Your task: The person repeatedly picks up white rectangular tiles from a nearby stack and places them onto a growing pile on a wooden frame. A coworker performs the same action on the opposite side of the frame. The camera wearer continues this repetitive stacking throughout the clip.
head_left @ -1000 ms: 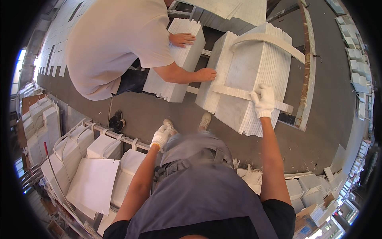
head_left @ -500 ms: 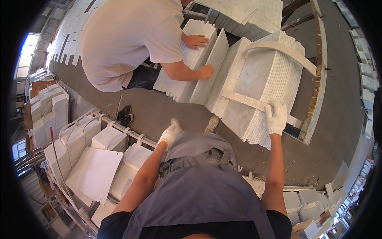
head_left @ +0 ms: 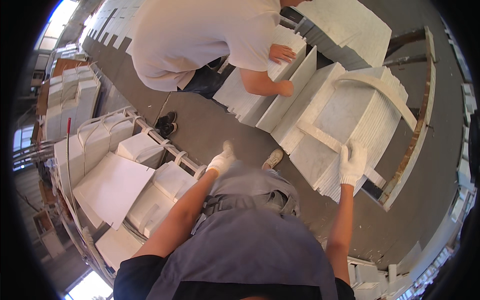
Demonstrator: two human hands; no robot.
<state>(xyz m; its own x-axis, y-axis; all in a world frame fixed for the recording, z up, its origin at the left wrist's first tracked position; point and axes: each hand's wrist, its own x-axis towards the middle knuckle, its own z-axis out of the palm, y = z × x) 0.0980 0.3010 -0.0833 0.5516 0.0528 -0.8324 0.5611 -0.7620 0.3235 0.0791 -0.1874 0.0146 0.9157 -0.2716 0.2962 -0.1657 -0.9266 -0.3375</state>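
Note:
My right hand point(head_left: 353, 164), in a white knit glove, lies against the near edge of a stack of thin white-grey marble tiles point(head_left: 377, 125), fingers stretched out, next to a flat pale strip point(head_left: 320, 136) crossing the stack. It grips nothing. My left hand point(head_left: 221, 162), also gloved, rests at my left knee with its fingers stretched out and holds nothing. Beyond, a co-worker in a light shirt point(head_left: 200, 40) leans over the tiles. One bare hand point(head_left: 283, 52) lies flat on a tile row; the other, a closed hand point(head_left: 285, 88), is at the top edge of a separate upright tile point(head_left: 290, 92).
A rusty metal frame point(head_left: 425, 115) borders the stack on the right. A second pale strip point(head_left: 382, 90) arches over the tiles. More marble slabs point(head_left: 345, 25) lie behind. Strapped white blocks and a white sheet point(head_left: 115, 187) stand to my left. Grey floor point(head_left: 200, 120) shows between.
The view has shifted, so the tiles and co-worker appear farther right. My right hand's fingers look straighter and more spread. My left hand stays at the knee; the co-worker's hands stay at the tiles.

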